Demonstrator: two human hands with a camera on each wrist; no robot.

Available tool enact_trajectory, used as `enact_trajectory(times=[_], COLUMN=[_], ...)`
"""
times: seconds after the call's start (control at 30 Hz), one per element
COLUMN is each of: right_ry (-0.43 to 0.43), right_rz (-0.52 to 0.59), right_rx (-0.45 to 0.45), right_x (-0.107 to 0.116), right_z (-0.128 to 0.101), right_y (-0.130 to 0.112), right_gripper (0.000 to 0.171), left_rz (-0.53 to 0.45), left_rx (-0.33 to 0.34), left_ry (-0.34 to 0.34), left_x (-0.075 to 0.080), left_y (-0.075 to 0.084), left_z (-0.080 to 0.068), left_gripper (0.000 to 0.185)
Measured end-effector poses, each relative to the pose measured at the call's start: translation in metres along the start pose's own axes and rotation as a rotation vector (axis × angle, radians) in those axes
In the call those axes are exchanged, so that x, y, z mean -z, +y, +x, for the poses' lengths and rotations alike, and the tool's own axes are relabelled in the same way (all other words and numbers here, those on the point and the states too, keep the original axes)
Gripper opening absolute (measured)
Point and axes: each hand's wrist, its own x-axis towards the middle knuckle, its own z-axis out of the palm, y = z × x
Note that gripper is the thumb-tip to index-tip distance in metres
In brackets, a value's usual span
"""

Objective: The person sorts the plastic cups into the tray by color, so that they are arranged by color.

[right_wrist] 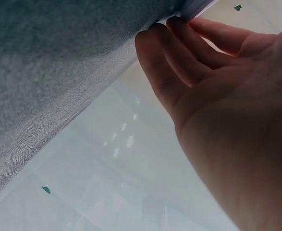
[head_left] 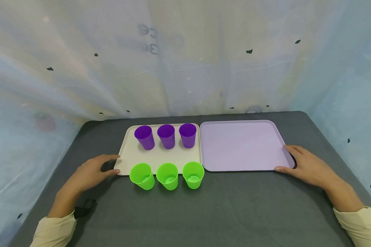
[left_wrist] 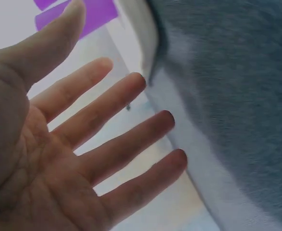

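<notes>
My left hand (head_left: 91, 171) is at the left edge of a cream tray (head_left: 167, 157), thumb and fingers spread apart. Its fingers (left_wrist: 126, 149) look straight in the left wrist view, with nothing held. Three purple cups (head_left: 166, 137) stand upright in a row on that tray. Three green cups (head_left: 167, 176) line up along its front edge. A lavender tray (head_left: 241, 145) lies bare against the cream one. My right hand (head_left: 310, 168) touches the lavender tray's right end with relaxed fingers, thumb at the front corner; the right wrist view shows its fingertips (right_wrist: 153, 41) low by the table.
A dark grey cloth (head_left: 228, 209) covers the table beneath both trays. Pale printed sheeting (head_left: 188, 68) hangs behind the table and along both sides. Something black (head_left: 86, 207) shows beside the left wrist.
</notes>
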Motion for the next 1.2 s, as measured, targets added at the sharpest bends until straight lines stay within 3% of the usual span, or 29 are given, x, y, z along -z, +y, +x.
enact_trajectory(times=[0.3, 0.53, 0.8, 1.0, 1.2], right_ry=[0.013, 0.013, 0.015, 0.019, 0.007], right_rz=[-0.019, -0.066, 0.014, 0.019, 0.013], right_rx=[-0.021, -0.044, -0.063, -0.077, -0.104], right_x=[0.000, -0.001, 0.001, 0.001, 0.002], right_z=[-0.007, -0.014, -0.014, -0.015, -0.014], right_y=[-0.002, -0.004, -0.003, -0.002, -0.001], right_gripper=[0.088, 0.084, 0.088, 0.089, 0.090], left_rz=[-0.055, -0.132, -0.196, -0.223, -0.262], left_rx=[-0.103, -0.227, -0.387, -0.393, -0.321], left_ry=[0.140, 0.200, 0.139, 0.062, -0.025], left_x=[0.011, 0.013, 0.010, 0.005, 0.004], left_y=[0.025, 0.042, 0.053, 0.056, 0.060], left_z=[-0.010, -0.014, -0.017, -0.016, -0.014], left_gripper=[0.052, 0.035, 0.045, 0.057, 0.066])
